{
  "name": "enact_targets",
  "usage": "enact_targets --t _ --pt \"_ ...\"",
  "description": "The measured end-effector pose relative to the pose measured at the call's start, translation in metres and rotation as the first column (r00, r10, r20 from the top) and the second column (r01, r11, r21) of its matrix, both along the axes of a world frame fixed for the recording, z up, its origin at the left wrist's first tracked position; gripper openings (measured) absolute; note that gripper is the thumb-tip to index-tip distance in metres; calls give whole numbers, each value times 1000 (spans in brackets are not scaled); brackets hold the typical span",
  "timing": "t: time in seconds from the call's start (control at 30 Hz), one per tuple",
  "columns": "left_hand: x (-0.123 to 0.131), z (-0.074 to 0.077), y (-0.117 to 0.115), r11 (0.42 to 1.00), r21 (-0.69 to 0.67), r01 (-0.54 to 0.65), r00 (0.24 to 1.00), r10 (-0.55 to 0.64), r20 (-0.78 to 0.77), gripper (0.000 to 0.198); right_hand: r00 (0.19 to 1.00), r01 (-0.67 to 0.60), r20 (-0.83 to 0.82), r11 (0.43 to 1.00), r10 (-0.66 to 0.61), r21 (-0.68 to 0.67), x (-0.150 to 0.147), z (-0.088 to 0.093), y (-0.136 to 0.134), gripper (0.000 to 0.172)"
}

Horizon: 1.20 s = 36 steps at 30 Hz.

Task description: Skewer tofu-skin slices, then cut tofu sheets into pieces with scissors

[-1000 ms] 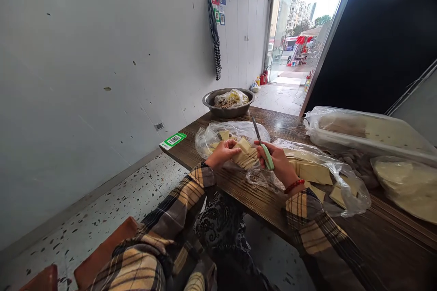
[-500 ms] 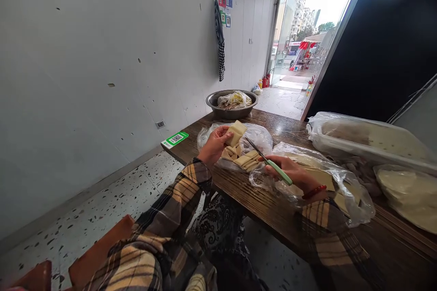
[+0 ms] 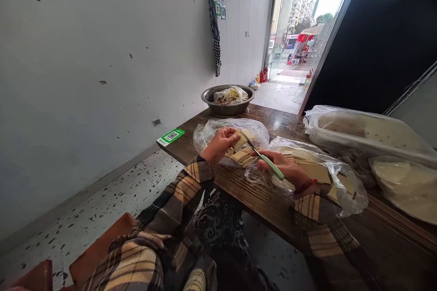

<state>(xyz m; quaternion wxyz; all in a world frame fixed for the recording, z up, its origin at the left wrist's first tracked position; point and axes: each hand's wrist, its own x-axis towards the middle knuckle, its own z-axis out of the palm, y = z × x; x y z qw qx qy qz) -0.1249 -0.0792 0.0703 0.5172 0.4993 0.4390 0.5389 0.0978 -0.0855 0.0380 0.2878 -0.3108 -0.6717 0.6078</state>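
Between the thumb and fingers of my left hand (image 3: 221, 143) is a folded, pale yellow sheet that looks like tofu skin (image 3: 241, 140). My right hand (image 3: 282, 167) is closed round the green handle of a knife (image 3: 273, 167). Its dark, narrow blade lies against the sheet, just right of my left fingertips. Below both hands, cut pale strips (image 3: 241, 157) are heaped on a clear plastic bag (image 3: 256, 126). To the right, flat uncut sheets (image 3: 312, 170) lie in another open plastic bag (image 3: 355, 204), partly behind my right hand.
A metal basin (image 3: 227, 108) holding a plastic bag and thin sticks stands at the table's far end. On the right are a plastic-wrapped tub (image 3: 368, 132) and a bag of pale rounds (image 3: 403, 186). A green QR card (image 3: 170, 136) lies at the wooden table's (image 3: 239, 188) left corner.
The knife blade has come up against the folded sheet, which was apart from it before. My hands are closer together. The whole view has shifted slightly.
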Motion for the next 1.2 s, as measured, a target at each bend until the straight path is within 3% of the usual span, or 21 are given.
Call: enact_targets --t 0.33,0.83,1.2 --pt "4 -8 5 998 -9 -56 998 56 9 32 1000 -15 9 999 16 -30 0 5 -4 52" --pt "0 -12 9 999 -12 -31 1000 31 3 38 998 27 53 996 -23 -86 -1 3 -1 62" --pt "7 -19 9 1000 -17 20 1000 -21 -6 33 999 10 45 998 -7 -56 -6 -4 0 55"
